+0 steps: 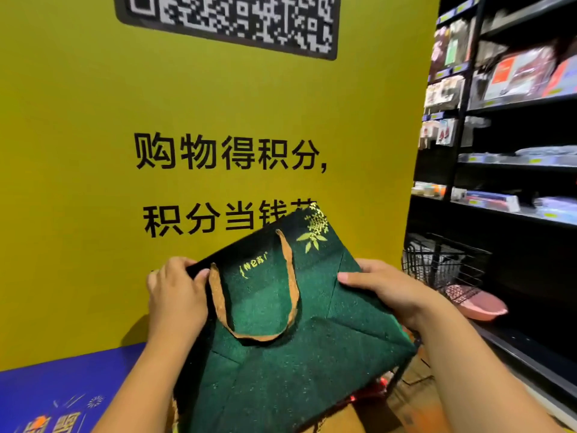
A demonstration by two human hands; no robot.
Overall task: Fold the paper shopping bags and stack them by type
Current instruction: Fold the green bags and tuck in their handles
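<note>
Head view: holding a dark green paper bag up in the air before a yellow wall. Slanted, mouth edge up and to the left, base end down toward the body. Gripping the mouth edge with the left hand, fingers curled over the rim and thumb on the front face beside the handle. Clamping the right side with the right hand, thumb laid flat on the face, fingers behind and out of sight.

Seems to be mid-fold, flattening the sides. To do it well:
- Follow the creases already pressed into the paper and tuck the side panels inward evenly.
- Keep the two faces square to each other, then press the base flap flat along its crosswise crease.
- Lay the handle loop flat on the face to avoid a lump in the stack.
- Probably best finished on something firm rather than in the air.

Stiff matte paper, finely speckled, with gold leaf print and lettering. Flat tan handle, ribbon-like and floppy. Sharp diagonal and straight fold lines near the base. Down at the left, a blue printed sheet, possibly another bag; cannot tell.
</note>
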